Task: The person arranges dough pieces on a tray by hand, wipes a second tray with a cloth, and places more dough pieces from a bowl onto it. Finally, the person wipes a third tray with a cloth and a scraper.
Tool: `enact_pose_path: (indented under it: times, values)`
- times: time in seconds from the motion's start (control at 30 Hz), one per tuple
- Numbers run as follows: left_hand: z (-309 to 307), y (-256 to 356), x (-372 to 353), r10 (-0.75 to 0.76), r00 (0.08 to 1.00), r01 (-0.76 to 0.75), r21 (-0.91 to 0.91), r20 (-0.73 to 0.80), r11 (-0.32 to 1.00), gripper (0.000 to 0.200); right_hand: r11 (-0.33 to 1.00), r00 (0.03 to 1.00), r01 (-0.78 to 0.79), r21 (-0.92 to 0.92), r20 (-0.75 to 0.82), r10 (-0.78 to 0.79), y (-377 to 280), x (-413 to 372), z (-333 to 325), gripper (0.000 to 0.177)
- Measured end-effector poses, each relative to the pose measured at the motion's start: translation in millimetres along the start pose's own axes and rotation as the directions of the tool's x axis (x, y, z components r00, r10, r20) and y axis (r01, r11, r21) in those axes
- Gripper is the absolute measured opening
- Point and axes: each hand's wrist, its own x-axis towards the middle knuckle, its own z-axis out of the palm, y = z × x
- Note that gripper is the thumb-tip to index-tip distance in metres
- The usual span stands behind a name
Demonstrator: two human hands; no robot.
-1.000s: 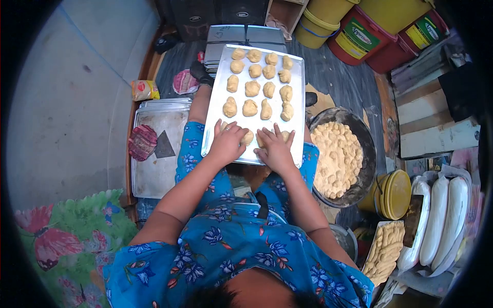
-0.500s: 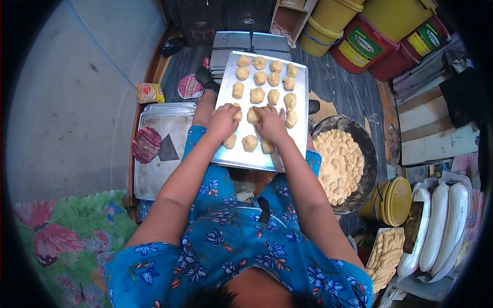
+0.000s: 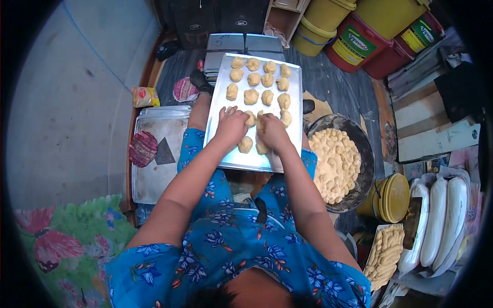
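Observation:
A metal baking tray (image 3: 215, 110) lies across my lap with rows of pale dough balls on it. My left hand (image 3: 232, 127) is over the tray's left part, its fingers curled against a dough ball (image 3: 250, 119) beside the fingertips. My right hand (image 3: 273, 132) closes its fingers around another dough piece (image 3: 260, 122), which is partly hidden. Nearer to me, a rounded dough ball (image 3: 245, 145) sits between my wrists. Other dough may be covered by my hands and forearms.
On my right stands a large dark basin (image 3: 365, 169) heaped with dough pieces. A tray of shaped dough (image 3: 385, 251) and a yellow bucket (image 3: 395, 199) are near it. Stacked trays (image 3: 149, 179) lie left, more trays (image 3: 218, 45) ahead. Margarine buckets (image 3: 354, 43) stand far right.
Both hands have shifted right across the tray. My right hand has left one dough ball for the neighbouring piece, and my left hand has come against the ball it left. The view has shifted slightly.

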Motion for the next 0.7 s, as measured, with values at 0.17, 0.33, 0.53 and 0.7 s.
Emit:
enact_pose_path:
  times: [0.17, 0.33, 0.53, 0.7]
  values:
    - [2.9, 4.7, 6.9, -0.02, 0.998, 0.016, 0.072, 0.051, 0.997, 0.036, 0.997, 0.941, 0.076, 0.009, -0.331, -0.069, 8.6, -8.4, -12.2, 0.054]
    - [10.2, 5.0, 8.4, 0.005, 0.999, -0.005, -0.004, 0.052, 1.0, 0.038, 0.981, 0.942, -0.193, 0.002, -0.279, 0.186, 35.4, -4.1, -28.3, 0.05]
    - [3.7, 8.4, 5.4, -0.024, 0.993, 0.021, 0.029, 0.115, 0.999, 0.037, 0.967, 0.96, -0.252, 0.034, -0.117, 0.254, 12.3, -21.0, -42.6, 0.049]
    - [6.5, 8.9, 10.5, 0.009, 0.994, -0.009, -0.001, -0.113, 1.0, 0.036, 0.989, 0.934, -0.147, -0.001, -0.33, 0.138, 31.3, -2.4, -28.5, 0.053]
